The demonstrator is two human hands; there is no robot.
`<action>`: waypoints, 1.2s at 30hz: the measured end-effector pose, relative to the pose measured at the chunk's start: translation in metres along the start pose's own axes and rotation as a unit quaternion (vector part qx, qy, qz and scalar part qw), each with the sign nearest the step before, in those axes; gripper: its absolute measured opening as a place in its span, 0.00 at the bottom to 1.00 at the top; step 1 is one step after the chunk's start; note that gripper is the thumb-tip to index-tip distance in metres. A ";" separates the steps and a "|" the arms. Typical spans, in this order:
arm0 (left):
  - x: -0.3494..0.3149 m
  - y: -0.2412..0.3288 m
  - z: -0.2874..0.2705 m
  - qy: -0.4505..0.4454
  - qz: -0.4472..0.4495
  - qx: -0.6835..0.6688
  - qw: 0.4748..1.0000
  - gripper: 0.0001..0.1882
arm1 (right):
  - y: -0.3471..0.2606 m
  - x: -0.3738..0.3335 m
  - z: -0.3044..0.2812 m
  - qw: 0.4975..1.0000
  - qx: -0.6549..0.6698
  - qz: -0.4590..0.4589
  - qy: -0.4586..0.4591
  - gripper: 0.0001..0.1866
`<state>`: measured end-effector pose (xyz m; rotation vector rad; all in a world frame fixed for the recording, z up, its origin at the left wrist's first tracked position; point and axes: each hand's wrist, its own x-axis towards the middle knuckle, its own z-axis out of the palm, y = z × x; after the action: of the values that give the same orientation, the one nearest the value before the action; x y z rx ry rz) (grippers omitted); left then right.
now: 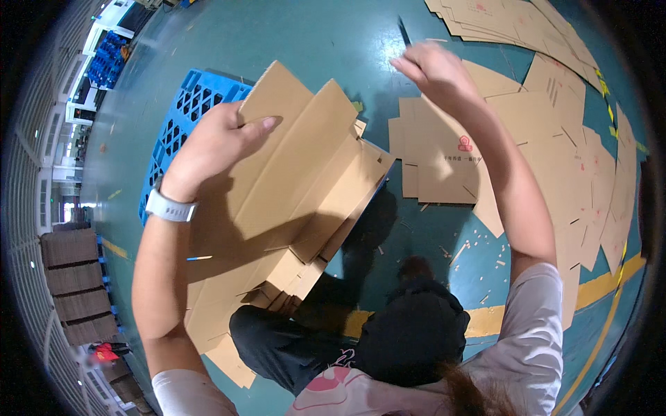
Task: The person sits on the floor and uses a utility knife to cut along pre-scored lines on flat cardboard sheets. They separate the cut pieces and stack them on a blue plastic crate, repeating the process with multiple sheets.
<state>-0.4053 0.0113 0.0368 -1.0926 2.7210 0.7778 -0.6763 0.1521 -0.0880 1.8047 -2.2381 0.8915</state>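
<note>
My left hand (215,142) lies on the upper edge of the top flat cardboard sheet (305,139), thumb over its face, gripping it. The sheet tops a slanted stack of folded cardboard blanks (277,236) that rests on a blue plastic pallet (186,111). A white watch (170,206) is on that wrist. My right hand (433,66) is raised over the floor to the right, fingers pinched on a thin dark object (403,31) that sticks up from them; what it is cannot be made out.
Flat cardboard blanks (444,159) lie spread over the green floor to the right and at the top (499,21). A yellow floor line (596,291) runs at lower right. Tall cardboard stacks (69,277) stand at far left, blue crates (107,59) at upper left. Small scraps litter the floor.
</note>
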 end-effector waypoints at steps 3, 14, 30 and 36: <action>-0.033 -0.021 -0.023 -0.016 -0.001 -0.017 1.000 0.16 | -0.010 -0.049 0.010 0.989 0.129 0.064 0.022 0.09; -0.124 -0.080 -0.028 0.005 -0.080 -0.085 0.993 0.14 | -0.071 -0.068 0.039 0.783 0.567 0.253 0.031 0.30; -0.056 -0.030 0.004 -0.016 -0.007 -0.041 0.999 0.15 | -0.084 -0.021 0.076 0.670 0.685 0.269 0.098 0.23; -0.056 -0.030 0.004 -0.010 -0.020 -0.029 0.999 0.14 | -0.091 -0.017 0.076 0.653 0.699 0.268 0.115 0.23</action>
<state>-0.3441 0.0297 0.0368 -1.1410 2.6674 0.8619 -0.5677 0.1178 -0.1248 0.8557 -1.8066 3.3450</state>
